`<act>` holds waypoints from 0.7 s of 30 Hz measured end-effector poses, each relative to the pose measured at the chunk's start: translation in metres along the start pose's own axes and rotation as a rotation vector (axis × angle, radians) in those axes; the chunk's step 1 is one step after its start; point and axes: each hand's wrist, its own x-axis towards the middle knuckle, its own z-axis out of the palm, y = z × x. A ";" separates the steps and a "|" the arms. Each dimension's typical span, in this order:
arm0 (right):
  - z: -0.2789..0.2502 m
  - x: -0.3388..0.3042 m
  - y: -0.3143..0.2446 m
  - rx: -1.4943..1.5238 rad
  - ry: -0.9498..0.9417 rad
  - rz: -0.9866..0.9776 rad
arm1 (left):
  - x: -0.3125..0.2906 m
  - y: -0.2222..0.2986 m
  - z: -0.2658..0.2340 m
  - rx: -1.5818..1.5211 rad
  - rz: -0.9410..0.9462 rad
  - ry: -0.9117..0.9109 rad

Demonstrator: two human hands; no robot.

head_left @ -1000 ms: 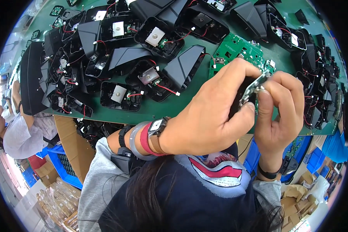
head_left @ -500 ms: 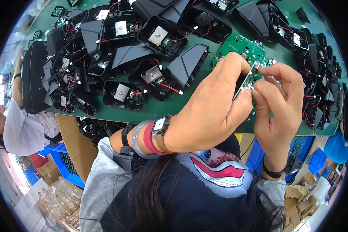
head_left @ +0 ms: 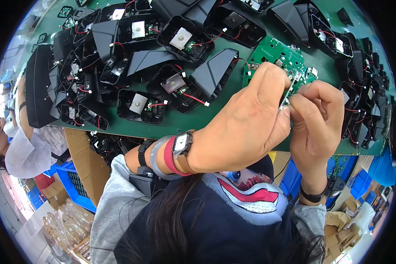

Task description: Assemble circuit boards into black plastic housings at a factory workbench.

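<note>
My left hand, seen from its back, pinches a small green circuit board between thumb and fingers. The board is tilted nearly edge-on, so most of its face is hidden. My right hand has its fingers curled together against the board's right side; what lies between those fingertips is too small and covered to make out. Just beyond both hands, several green circuit boards with small metal and white parts lie on the green table. Left of them, a black wedge-shaped housing has a red wire running toward the boards.
Open black housings with metal plates and red wires crowd the green table on the left and far side. More housings stand at the right. A cardboard box and blue crate are below left. Another person is at far left.
The held board has turned more edge-on and shifted slightly right. My right fingers have drawn together and lowered a little. At far left, the other person's arm has moved slightly.
</note>
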 end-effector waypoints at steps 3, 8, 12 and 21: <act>0.000 -0.001 -0.002 0.176 0.013 0.145 | 0.000 -0.002 0.000 0.031 0.073 0.016; 0.004 -0.009 0.000 0.074 0.075 0.061 | 0.000 0.000 0.001 -0.021 0.021 -0.022; 0.003 -0.012 0.003 0.211 0.059 0.156 | -0.001 -0.001 0.003 -0.012 0.107 0.008; -0.002 -0.013 -0.005 0.733 0.110 0.473 | 0.001 -0.001 0.005 -0.130 0.218 0.016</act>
